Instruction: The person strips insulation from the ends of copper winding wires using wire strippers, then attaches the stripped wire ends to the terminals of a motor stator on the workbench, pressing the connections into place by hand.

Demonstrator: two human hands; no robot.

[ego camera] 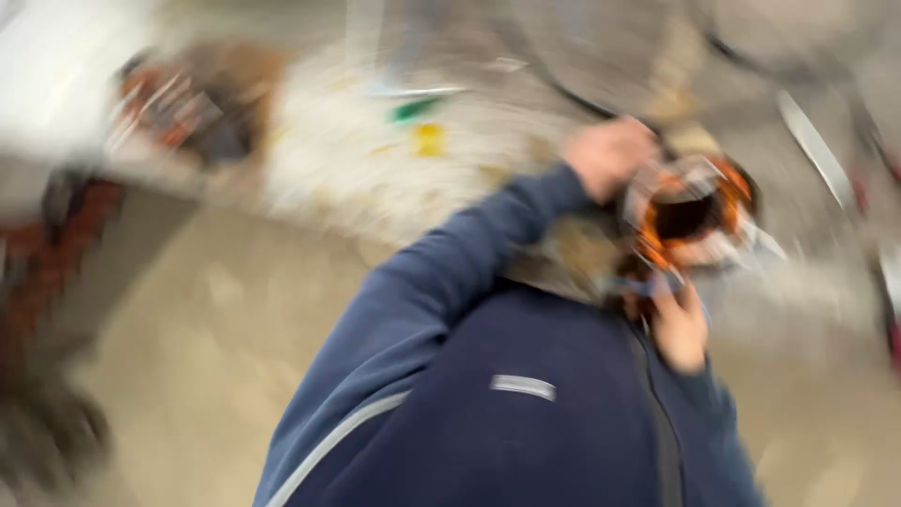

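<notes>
The frame is heavily motion-blurred, so only coarse shapes can be read. The person holds a round object with orange-copper windings and a dark central hole [688, 214], probably a motor stator coil, up in front of the chest of a navy jacket [526, 413]. The left hand [608, 155] sits on the coil's upper left edge, fingers curled over the rim, apparently clamped on it. The right hand [678, 327] lies just under the coil, touching its lower edge; whether its fingers close on the coil or on the small blue bit beside them cannot be told. Gripping it from above and below seems to keep the ring steady with its opening facing the camera.

Left of the coil and farther off lies a cluttered pale worktop [375, 160]. On it, well apart from the coil, sit a small yellow patch [429, 139] and a green one [413, 109], possibly labels or tags; their shapes are too smeared to tell. Farther left is a reddish-brown heap [178, 103].
</notes>
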